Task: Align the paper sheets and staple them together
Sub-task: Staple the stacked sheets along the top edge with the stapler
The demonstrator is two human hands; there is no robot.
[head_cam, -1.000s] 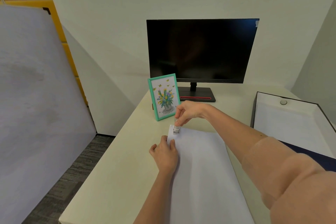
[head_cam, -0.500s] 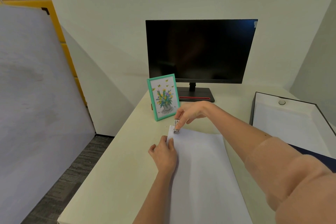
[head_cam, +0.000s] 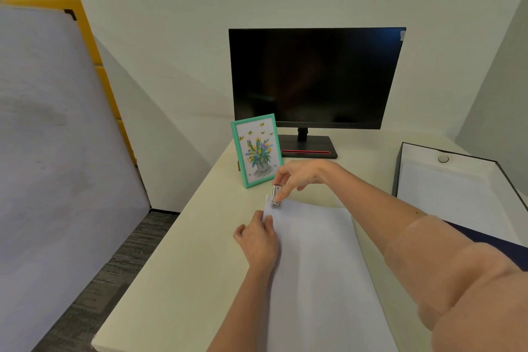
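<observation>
A stack of white paper sheets (head_cam: pixel 317 266) lies on the cream desk (head_cam: pixel 185 251), running toward me. My left hand (head_cam: pixel 257 240) rests on the stack's left edge near the far corner, fingertips on the paper. My right hand (head_cam: pixel 300 176) pinches a small silver stapler (head_cam: pixel 276 195) between thumb and fingers, holding it at the far left corner of the sheets, where the corner is slightly raised.
A green-framed flower picture (head_cam: pixel 257 150) stands just behind the stapler. A black monitor (head_cam: pixel 314 77) sits at the back. An open dark box with white lining (head_cam: pixel 445 180) lies at the right. A grey partition panel (head_cam: pixel 57 166) stands left of the desk.
The stapler in my right hand has tipped more upright on the corner, and the paper corner has lifted slightly. My left hand has stayed on the stack's edge.
</observation>
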